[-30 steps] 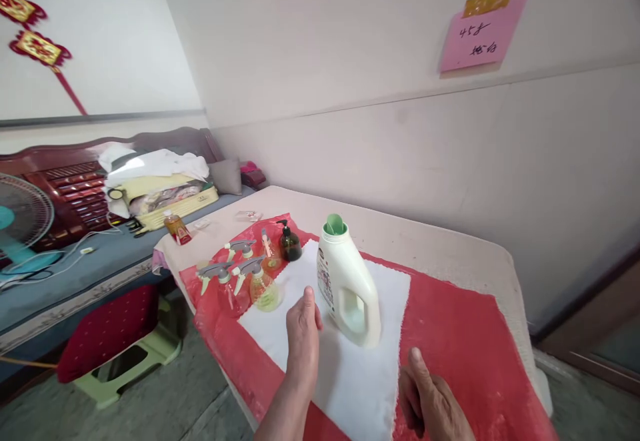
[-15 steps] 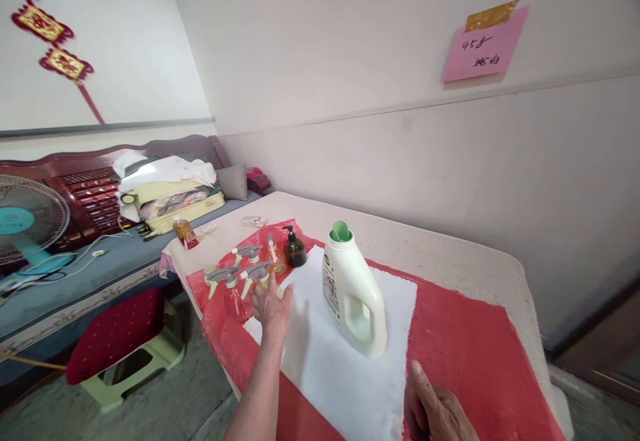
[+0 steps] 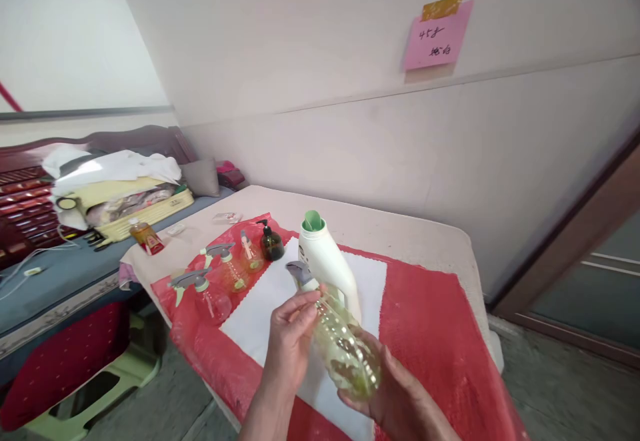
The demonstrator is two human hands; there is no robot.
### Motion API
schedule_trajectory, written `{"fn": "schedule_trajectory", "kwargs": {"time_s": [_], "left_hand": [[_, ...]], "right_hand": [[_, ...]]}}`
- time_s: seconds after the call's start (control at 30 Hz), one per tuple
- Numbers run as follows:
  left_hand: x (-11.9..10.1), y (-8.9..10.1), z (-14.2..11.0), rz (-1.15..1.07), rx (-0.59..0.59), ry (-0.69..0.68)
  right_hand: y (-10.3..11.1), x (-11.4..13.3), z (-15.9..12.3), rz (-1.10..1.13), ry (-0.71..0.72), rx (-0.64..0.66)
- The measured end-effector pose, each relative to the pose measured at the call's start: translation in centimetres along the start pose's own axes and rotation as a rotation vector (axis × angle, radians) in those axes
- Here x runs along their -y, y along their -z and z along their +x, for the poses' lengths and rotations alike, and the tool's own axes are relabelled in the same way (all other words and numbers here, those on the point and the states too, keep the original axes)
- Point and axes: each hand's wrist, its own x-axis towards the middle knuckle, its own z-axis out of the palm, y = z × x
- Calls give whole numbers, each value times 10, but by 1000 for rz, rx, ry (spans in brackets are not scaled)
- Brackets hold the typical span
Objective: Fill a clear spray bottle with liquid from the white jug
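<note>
- Clear plastic spray bottle [image 3: 345, 351] with yellowish liquid inside is held in the air above the near part of the table, tilted so its grey trigger head [image 3: 299, 271] points up and away, in front of the white jug.
- Right hand [image 3: 395, 394] cups the bottle's round lower body from below, palm up, fingers curled around it; the bottle rests in this palm.
- Left hand [image 3: 290, 341] closes on the bottle's upper part near the neck, fingertips pressed to the plastic just under the trigger head.
- White detergent jug [image 3: 327, 267] with a green spout stands upright just behind the held bottle, on a white cloth [image 3: 263, 311].
- White cloth lies over a red plastic sheet [image 3: 430, 321] that covers most of the table [image 3: 400, 234].
- Two more spray bottles stand on the red sheet to the left: one nearer the table edge [image 3: 207, 294] and one behind it [image 3: 227, 264]; a small pinkish bottle [image 3: 249, 254] stands just beside that one.
- Dark pump bottle [image 3: 271, 242] stands near the far left corner of the cloth.
- Orange-labelled bottle [image 3: 143, 235] stands well apart, at the table's left end.
- Pink paper note [image 3: 437, 33] is stuck to the wall above.
- Folded bedding [image 3: 110, 184] lies piled on the bed at left.
</note>
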Motion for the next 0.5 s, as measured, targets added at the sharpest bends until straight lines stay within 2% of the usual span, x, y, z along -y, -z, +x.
{"fn": "schedule_trajectory", "kwargs": {"time_s": [0.07, 0.13, 0.27, 0.4, 0.5], "left_hand": [[6, -7, -6, -69, 87, 73], [10, -11, -9, -181, 145, 133], [15, -13, -7, -379, 136, 214], [13, -14, -3, -302, 124, 248], [10, -13, -2, -187, 82, 261]], "right_hand": [[-3, -2, -5, 22, -25, 100], [-3, -4, -8, 31, -3, 146], [6, -6, -7, 48, 7, 144], [12, -3, -3, 8, -52, 138], [4, 1, -4, -59, -27, 161]]}}
